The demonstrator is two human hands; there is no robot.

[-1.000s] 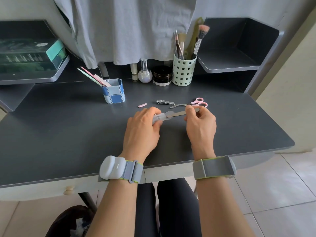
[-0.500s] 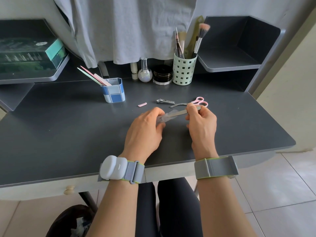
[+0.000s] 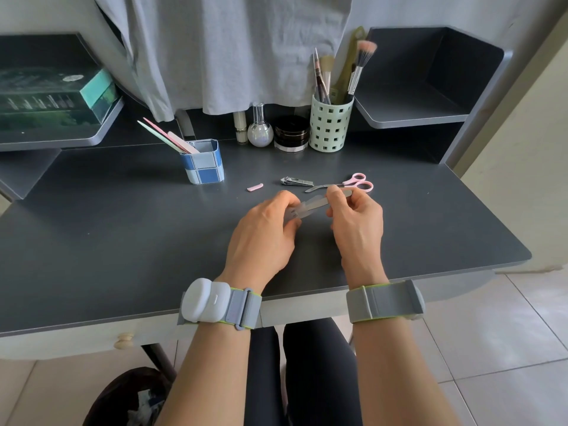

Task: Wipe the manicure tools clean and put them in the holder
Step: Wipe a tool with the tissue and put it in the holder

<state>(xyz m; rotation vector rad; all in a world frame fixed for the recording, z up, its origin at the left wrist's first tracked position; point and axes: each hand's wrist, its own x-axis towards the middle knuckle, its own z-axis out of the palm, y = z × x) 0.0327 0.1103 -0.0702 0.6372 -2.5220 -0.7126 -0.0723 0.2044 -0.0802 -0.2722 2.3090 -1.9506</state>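
**Metal nail file mid-wipe, three tools still waiting on the desk**

So the person is sitting at a dark grey desk [image 3: 92, 241] and holds a metal nail file [image 3: 319, 203] up just above the desktop, between both hands. The right hand [image 3: 356, 222] pinches the far end of the file between thumb and fingertips. The left hand [image 3: 264, 232] is curled around the near end, and there's something pale and thin wrapped over the file there, looks like a wipe [image 3: 296, 210], though it's hard to be sure what exactly it is.

Best guess on the step: this is the wiping part for this one tool, not the putting-away part yet. The blue checked holder [image 3: 204, 166] stands well apart to the left rear, already with a few nail files and sticks [image 3: 167, 136] leaning out of it.

Still lying on the desk behind the hands: a nail clipper [image 3: 296, 181], pink-handled scissors [image 3: 358, 182] just beside it, and a small pink piece [image 3: 255, 187] off to the left.

Next move probably calls for sliding the wipe along the whole length of the file, then the right hand carrying it over to the holder and dropping it in end first. The holder looks light, so a clumsy poke might tip it.
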